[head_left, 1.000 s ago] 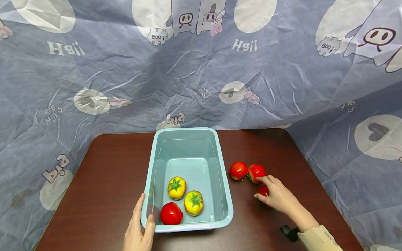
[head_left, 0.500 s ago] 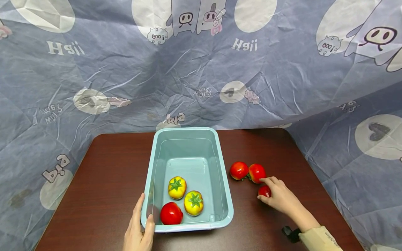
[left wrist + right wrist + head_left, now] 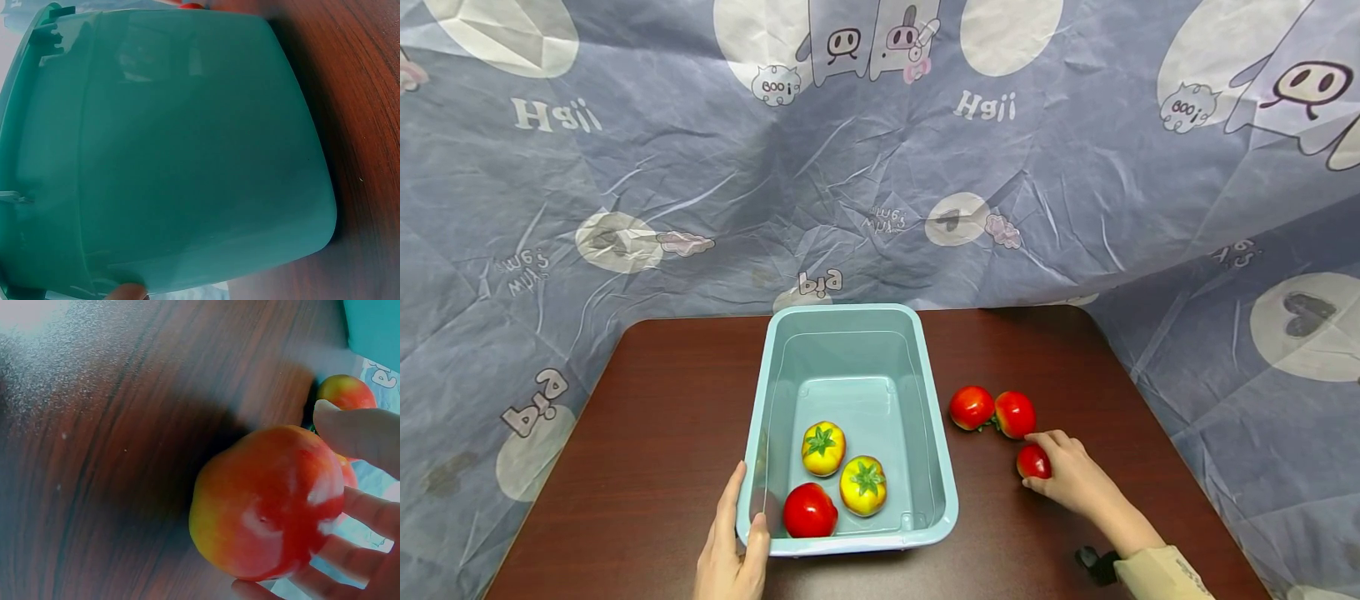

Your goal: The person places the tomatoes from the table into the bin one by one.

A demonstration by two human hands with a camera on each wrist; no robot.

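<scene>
My left hand [image 3: 730,546] holds the near left corner of a light blue-green plastic bin [image 3: 936,467], thumb over the rim and fingers along the outer wall. In the left wrist view, the bin's side [image 3: 194,144] fills most of the picture and only one fingertip [image 3: 128,292] shows. At the right, my right hand [image 3: 1078,479] has its fingers around a glossy red tomato [image 3: 1032,461] on the table. The right wrist view shows this tomato [image 3: 262,506] as red with a yellow-green side, with fingers partly hidden behind it.
Two red tomatoes, a left one [image 3: 972,407] and a right one [image 3: 1015,415], lie just beyond the right hand. Inside the bin sit a red tomato [image 3: 809,511] and two yellow ones [image 3: 823,448] with green leaves. A patterned cloth [image 3: 865,167] hangs behind the dark wooden table [image 3: 647,433].
My right hand has shifted slightly right and toward me, its fingers drawing in around the tomato, which has moved very little. The left hand and the bin have stayed put.
</scene>
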